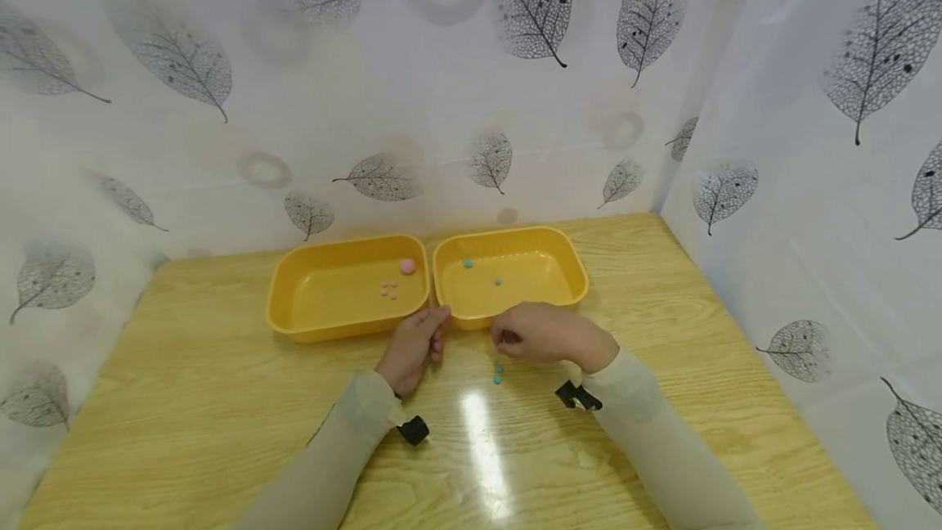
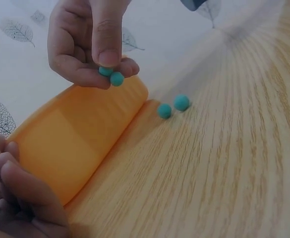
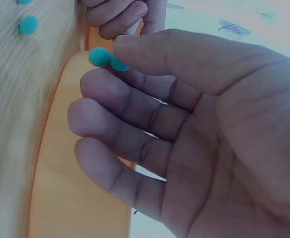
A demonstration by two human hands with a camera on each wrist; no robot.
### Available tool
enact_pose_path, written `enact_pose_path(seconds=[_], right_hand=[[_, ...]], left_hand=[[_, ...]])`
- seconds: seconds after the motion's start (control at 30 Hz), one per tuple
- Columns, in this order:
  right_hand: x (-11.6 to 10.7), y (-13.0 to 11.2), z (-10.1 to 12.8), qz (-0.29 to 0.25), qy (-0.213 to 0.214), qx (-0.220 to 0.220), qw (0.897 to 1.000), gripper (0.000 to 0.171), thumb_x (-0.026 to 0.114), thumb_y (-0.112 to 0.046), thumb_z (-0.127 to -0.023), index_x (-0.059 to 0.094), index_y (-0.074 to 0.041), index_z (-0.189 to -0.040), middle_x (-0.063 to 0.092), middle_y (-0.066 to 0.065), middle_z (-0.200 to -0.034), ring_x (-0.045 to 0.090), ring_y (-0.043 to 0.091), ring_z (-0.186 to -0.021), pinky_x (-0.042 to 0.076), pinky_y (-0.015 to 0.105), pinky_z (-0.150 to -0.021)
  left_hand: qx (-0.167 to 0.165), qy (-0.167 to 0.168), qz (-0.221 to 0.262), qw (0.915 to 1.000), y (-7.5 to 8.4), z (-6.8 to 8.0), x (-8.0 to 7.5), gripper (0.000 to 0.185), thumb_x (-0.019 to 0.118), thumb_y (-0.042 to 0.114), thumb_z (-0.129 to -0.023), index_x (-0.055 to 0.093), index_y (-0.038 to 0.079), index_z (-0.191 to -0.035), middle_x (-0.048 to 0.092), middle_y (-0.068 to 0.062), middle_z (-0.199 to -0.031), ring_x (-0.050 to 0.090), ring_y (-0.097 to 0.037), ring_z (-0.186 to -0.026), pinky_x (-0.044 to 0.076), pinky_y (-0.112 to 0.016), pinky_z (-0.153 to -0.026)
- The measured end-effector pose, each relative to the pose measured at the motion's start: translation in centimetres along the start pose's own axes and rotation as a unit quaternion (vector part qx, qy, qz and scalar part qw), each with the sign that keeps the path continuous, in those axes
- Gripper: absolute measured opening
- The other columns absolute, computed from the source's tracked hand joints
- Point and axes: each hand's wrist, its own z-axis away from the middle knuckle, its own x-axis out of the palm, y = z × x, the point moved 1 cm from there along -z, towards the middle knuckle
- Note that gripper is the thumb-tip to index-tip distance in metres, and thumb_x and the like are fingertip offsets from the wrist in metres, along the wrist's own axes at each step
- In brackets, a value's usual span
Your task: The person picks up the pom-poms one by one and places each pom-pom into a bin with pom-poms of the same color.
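Observation:
My right hand (image 1: 545,334) is in front of the right yellow tray (image 1: 515,316), below its near rim. Its thumb and index finger pinch two small teal balls (image 2: 117,79), while the other fingers curve loosely in the right wrist view. My left hand (image 1: 414,348) is at that tray's near left corner, thumb and fingertips gripping the rim. On the table below the right hand lie two more teal balls (image 1: 498,375), side by side. Inside the right tray are a larger teal ball (image 1: 468,263) and a smaller one (image 1: 498,281).
Just left stands another yellow tray (image 1: 316,332), with a large pink ball (image 1: 408,267) and several small pink balls (image 1: 388,290) inside. Both trays sit at the back of the wood-grain table (image 1: 221,432). A leaf-patterned curtain (image 1: 441,105) runs behind and along the sides.

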Motion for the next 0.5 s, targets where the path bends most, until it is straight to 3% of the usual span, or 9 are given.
enact_pose_path(seconds=[0.13,0.27,0.5], right_hand=[[-0.2,0.0,0.1,0.001,0.025,-0.011,1.0,0.008,0.066,-0.013,-0.1,0.073,-0.014,-0.096,0.062,-0.011,-0.084,0.053,0.006,-0.073,0.049,0.026,-0.072],[-0.6,0.0,0.2,0.012,0.077,-0.023,0.997,0.01,0.065,-0.009,-0.097,0.073,-0.014,-0.094,0.064,-0.011,-0.086,0.055,0.006,-0.075,0.051,0.026,-0.073],[-1.2,0.6,0.5,0.049,0.17,-0.013,0.984,0.007,0.069,-0.009,-0.095,0.071,-0.013,-0.099,0.066,-0.007,-0.093,0.059,0.011,-0.081,0.052,0.028,-0.074]], left_hand=[[0.002,-0.004,0.004,1.0,0.0,0.2,0.1,0.029,0.062,0.032,-0.105,0.06,0.006,-0.093,0.048,0.001,-0.071,0.044,-0.01,-0.061,0.04,-0.022,-0.055],[0.006,-0.007,0.013,0.9999,0.0,0.2,0.1,0.028,0.062,0.03,-0.106,0.059,0.007,-0.09,0.047,0.001,-0.071,0.043,-0.01,-0.06,0.04,-0.022,-0.054],[0.01,-0.008,0.019,0.9997,-0.2,0.0,0.1,0.027,0.061,0.027,-0.106,0.058,0.007,-0.088,0.046,0.002,-0.069,0.042,-0.01,-0.059,0.039,-0.022,-0.053]])
